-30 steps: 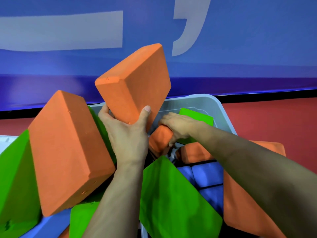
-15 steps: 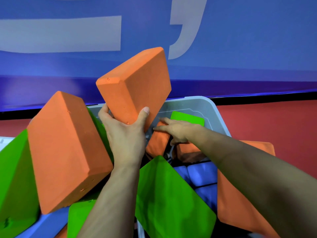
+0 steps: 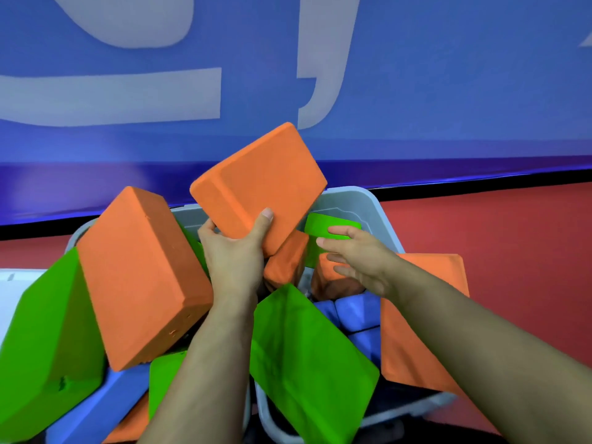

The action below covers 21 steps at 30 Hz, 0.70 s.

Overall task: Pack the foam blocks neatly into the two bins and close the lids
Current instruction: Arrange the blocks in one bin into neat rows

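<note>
My left hand (image 3: 234, 254) grips an orange foam block (image 3: 259, 184) by its lower corner and holds it tilted above the grey bin (image 3: 362, 203). My right hand (image 3: 358, 257) hovers with straight fingers over the bin's far end, just in front of a green block (image 3: 326, 225) and small orange blocks (image 3: 288, 261). Blue blocks (image 3: 352, 309) lie low inside the bin. A large green block (image 3: 307, 357) leans at the bin's near side and an orange slab (image 3: 413, 347) stands at its right wall.
At the left a second grey bin (image 3: 72, 245) holds a big orange block (image 3: 137, 277), a green block (image 3: 48, 344) and more blocks jumbled high. A white surface (image 3: 16, 293) shows at the far left. Red floor (image 3: 496, 232) and a blue wall (image 3: 448, 91) lie beyond.
My right hand has lifted off the small orange blocks and straightened its fingers, moving up and right. The orange block in my left hand has tilted flatter.
</note>
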{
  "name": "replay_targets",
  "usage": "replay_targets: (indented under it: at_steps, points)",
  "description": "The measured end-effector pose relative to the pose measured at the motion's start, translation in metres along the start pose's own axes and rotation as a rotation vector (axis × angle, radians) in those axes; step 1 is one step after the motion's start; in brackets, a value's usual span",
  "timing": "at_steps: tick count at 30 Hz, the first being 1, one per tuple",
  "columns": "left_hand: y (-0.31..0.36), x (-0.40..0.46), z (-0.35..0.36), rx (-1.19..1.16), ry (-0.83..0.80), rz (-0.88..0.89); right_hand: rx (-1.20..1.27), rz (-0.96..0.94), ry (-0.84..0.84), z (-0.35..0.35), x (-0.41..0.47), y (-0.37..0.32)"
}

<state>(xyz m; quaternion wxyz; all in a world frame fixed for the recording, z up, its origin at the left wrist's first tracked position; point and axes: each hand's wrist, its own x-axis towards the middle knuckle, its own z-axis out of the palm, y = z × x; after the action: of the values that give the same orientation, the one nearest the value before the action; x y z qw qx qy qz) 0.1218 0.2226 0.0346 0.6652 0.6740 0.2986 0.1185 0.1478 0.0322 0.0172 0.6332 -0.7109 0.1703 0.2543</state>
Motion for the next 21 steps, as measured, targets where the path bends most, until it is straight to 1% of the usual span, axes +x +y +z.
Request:
replay_targets:
  at_steps: [3,6,9,11,13,15,17,18,19,20,21]
  points:
    - [0.007,-0.017,-0.002,-0.077,-0.056,-0.158,0.166,0.028,-0.013,-0.002,-0.048,-0.018]
    - [0.014,-0.040,0.003,-0.179,-0.197,-0.359,0.263,0.077,-0.043,-0.003,-0.080,-0.019]
    - [0.015,-0.060,0.009,-0.186,-0.321,-0.425,0.264,0.086,-0.094,0.002,-0.093,-0.013]
    - [0.013,-0.069,0.008,-0.122,-0.378,-0.407,0.233,0.059,-0.079,0.006,-0.094,-0.010]
    - [0.015,-0.073,0.004,-0.049,-0.439,-0.378,0.226,0.026,-0.029,0.009,-0.090,-0.009]
    - [0.018,-0.073,-0.002,0.026,-0.534,-0.368,0.276,-0.001,0.005,0.008,-0.087,-0.009]
    - [0.020,-0.066,-0.010,0.161,-0.640,-0.298,0.354,-0.037,0.038,0.001,-0.083,-0.011]
    - [0.019,-0.061,-0.014,0.261,-0.649,-0.220,0.385,-0.055,0.063,-0.002,-0.083,-0.013]
    - [0.015,-0.054,-0.018,0.373,-0.616,-0.142,0.402,-0.076,0.096,-0.006,-0.081,-0.013]
    - [0.007,-0.047,-0.021,0.493,-0.552,-0.090,0.395,-0.094,0.138,-0.010,-0.079,-0.012]
    - [-0.001,-0.041,-0.025,0.596,-0.499,-0.076,0.372,-0.108,0.178,-0.012,-0.077,-0.010]
